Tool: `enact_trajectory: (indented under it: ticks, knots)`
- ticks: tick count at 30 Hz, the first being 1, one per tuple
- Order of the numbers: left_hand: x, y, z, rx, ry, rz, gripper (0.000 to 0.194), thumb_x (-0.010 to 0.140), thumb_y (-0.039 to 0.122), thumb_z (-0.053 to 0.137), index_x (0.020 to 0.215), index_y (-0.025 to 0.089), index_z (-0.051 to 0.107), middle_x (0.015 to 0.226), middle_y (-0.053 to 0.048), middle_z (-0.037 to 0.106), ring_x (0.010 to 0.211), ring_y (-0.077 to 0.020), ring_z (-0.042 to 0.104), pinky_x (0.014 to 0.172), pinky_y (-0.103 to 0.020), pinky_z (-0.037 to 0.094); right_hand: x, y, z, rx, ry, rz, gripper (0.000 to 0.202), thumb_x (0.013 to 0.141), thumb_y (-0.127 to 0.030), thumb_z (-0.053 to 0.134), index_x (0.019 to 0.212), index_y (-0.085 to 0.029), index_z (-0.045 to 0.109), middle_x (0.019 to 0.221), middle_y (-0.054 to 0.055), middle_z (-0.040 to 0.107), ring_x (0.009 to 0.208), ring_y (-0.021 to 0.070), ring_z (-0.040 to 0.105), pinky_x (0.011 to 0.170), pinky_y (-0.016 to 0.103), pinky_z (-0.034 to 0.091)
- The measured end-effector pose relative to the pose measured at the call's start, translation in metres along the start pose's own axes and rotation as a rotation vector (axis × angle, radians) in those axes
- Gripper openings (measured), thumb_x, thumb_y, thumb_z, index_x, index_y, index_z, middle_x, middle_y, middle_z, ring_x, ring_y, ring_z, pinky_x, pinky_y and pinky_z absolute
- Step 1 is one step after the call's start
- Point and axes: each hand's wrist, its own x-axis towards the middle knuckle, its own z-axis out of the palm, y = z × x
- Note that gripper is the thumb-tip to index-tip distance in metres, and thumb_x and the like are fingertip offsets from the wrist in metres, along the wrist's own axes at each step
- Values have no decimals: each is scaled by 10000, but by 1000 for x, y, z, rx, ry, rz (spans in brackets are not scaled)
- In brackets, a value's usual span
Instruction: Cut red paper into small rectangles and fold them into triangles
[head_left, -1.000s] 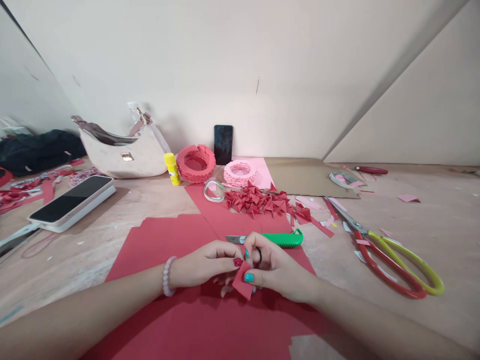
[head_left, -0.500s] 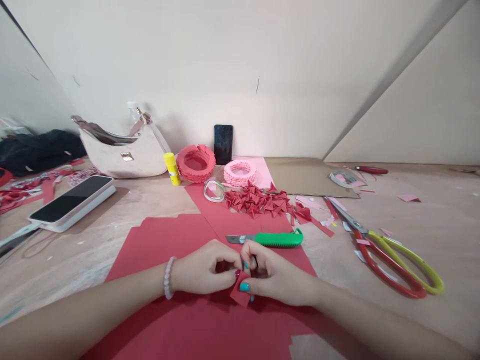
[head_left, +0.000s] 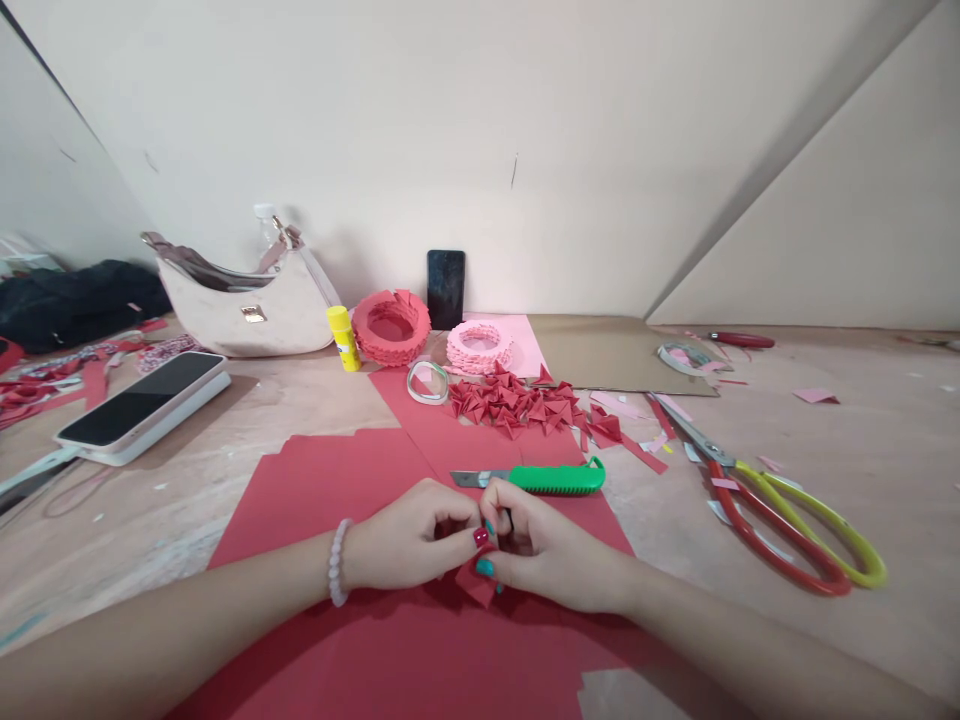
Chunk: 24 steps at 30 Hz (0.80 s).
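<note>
Both hands meet over red paper sheets (head_left: 315,480), pinching one small folded piece of red paper (head_left: 475,586) between them. My left hand (head_left: 412,535), with a beaded bracelet at the wrist, presses its thumb near the upper edge of the piece. Thumb and fingers of my right hand (head_left: 547,550) grip its right side; part of the fold is hidden behind the fingers. Just beyond the hands lies a green utility knife (head_left: 555,478) with its blade out to the left. Farther back is a heap of folded red paper triangles (head_left: 517,400).
Large scissors (head_left: 780,510) lie open on the right among paper scraps. Tape rolls (head_left: 428,382), a red paper ring (head_left: 391,328), a pink paper ring (head_left: 480,346) and a yellow glue stick (head_left: 343,338) stand behind. A phone (head_left: 146,400) and a white handbag (head_left: 247,310) occupy the left.
My left thumb has shifted slightly right and up onto the fold. The small red paper has tilted and moved a little left between the fingers.
</note>
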Motion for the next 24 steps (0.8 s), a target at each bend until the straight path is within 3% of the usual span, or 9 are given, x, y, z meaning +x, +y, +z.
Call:
enact_trajectory:
  ticks: [9,14,18,21,24]
  knots:
    - [0,-3,4,-22,67,-36,148,683,63,425,547,123,437,495,56,320,471,-48,267,436,-154,236,1,3,1,38,-1,-44,224,712,-63,493,753,-201,320,669,-62,310,554,59,290,471,178,231]
    - [0,-1,3,-137,63,-85,210,781,212,441,592,122,462,492,48,376,448,-50,337,435,-150,292,0,3,1,88,42,-75,233,725,-94,526,737,-199,318,692,-57,297,567,62,277,486,184,238]
    - [-1,-2,2,-292,20,-175,324,840,365,376,649,126,485,463,36,439,376,-60,399,395,-161,338,3,3,-1,161,219,-116,252,775,-234,540,734,-209,293,676,-62,296,557,65,307,507,196,273]
    - [-2,-3,3,-309,-7,-205,290,818,348,427,642,127,492,445,41,441,360,-61,418,376,-152,348,6,3,-3,155,406,-140,294,761,-314,567,723,-211,294,656,-65,278,556,72,325,524,209,304]
    - [-2,-2,4,-303,4,-237,288,812,345,434,642,122,503,455,33,458,358,-59,427,362,-146,356,6,4,-3,118,471,-160,293,753,-338,577,730,-211,314,669,-57,283,568,79,339,535,219,329]
